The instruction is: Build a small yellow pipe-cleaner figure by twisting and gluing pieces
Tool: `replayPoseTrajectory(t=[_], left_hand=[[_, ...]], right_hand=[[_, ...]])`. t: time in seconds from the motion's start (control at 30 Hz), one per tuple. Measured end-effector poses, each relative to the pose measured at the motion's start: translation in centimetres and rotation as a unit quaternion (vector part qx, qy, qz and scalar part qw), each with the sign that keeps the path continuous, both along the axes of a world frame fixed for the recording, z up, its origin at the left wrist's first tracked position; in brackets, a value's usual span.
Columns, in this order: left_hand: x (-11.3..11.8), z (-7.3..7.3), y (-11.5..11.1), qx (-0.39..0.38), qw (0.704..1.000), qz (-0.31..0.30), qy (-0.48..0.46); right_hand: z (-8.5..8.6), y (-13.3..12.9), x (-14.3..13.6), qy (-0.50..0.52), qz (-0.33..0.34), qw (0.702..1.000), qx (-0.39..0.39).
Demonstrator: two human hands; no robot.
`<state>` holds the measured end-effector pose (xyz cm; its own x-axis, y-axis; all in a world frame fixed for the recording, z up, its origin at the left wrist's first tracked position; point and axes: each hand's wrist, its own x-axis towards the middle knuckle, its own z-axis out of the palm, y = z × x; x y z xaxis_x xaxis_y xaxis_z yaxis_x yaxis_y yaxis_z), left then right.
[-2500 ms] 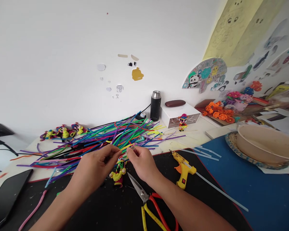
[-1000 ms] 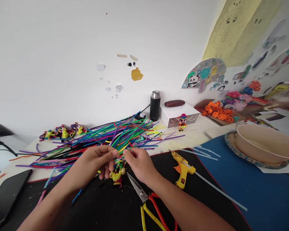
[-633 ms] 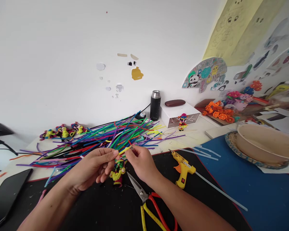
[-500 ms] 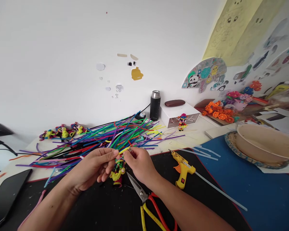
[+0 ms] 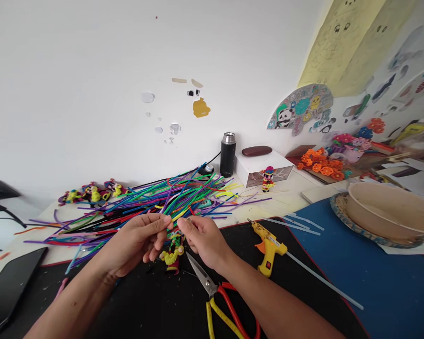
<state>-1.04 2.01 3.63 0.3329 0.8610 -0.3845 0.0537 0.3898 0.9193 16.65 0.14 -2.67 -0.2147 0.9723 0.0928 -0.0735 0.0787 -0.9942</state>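
Our left hand (image 5: 137,242), thumb and forefinger pinched narrow, seems to hold short yellow pipe cleaner (image 5: 178,215), raised between both hands. Our right hand (image 5: 205,242) just beside, fingers curled; whether they hold anything, we cannot tell. Below fingertips, on black mat (image 5: 155,310): fuzzy figurine (image 5: 172,258), puffy yellow sleeves. Scissors (image 5: 207,283) near, tip toward figurine. Beyond right forearm, yellow glue gun (image 5: 269,249). Behind, heaped pipe cleaners (image 5: 155,200). We judge: strip could slip if pinch loosens, kink if over-twisted; dropping wrist could knock figurine or meet scissor tip.
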Motion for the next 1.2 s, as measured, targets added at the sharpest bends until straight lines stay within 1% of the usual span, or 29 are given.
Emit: replayPoseTrajectory(t=[0.1,0.2,0.3,0.47,0.63,1.0,1.07,1.2], left_hand=[[-0.06,0.15,-0.08,0.004,1.0,0.002,0.003],[-0.09,0.18,-0.11,0.005,1.0,0.003,0.005],[-0.13,0.08,-0.16,0.005,1.0,0.001,0.008],[-0.02,0.01,-0.25,0.005,1.0,-0.001,0.013],[0.18,0.27,-0.27,0.008,1.0,-0.008,0.023],[0.08,0.12,-0.27,0.022,0.999,-0.02,0.039],[0.08,0.17,-0.28,0.021,0.999,-0.017,0.038],[0.21,0.35,-0.34,0.017,0.999,-0.016,0.034]], right_hand=[[0.07,-0.03,0.15,0.019,0.019,1.0,-0.011],[0.07,-0.08,0.16,0.016,0.016,1.0,-0.009],[0.07,-0.13,0.06,0.0,-0.005,1.0,0.005],[0.45,-0.25,-0.19,-0.061,-0.05,0.997,0.023],[0.83,-0.37,-0.4,-0.083,-0.069,0.994,0.009],[0.43,-0.15,-0.3,-0.1,-0.079,0.992,0.01],[0.38,-0.22,-0.3,-0.092,-0.069,0.993,0.007],[0.37,-0.45,-0.19,-0.041,-0.015,0.999,0.008]])
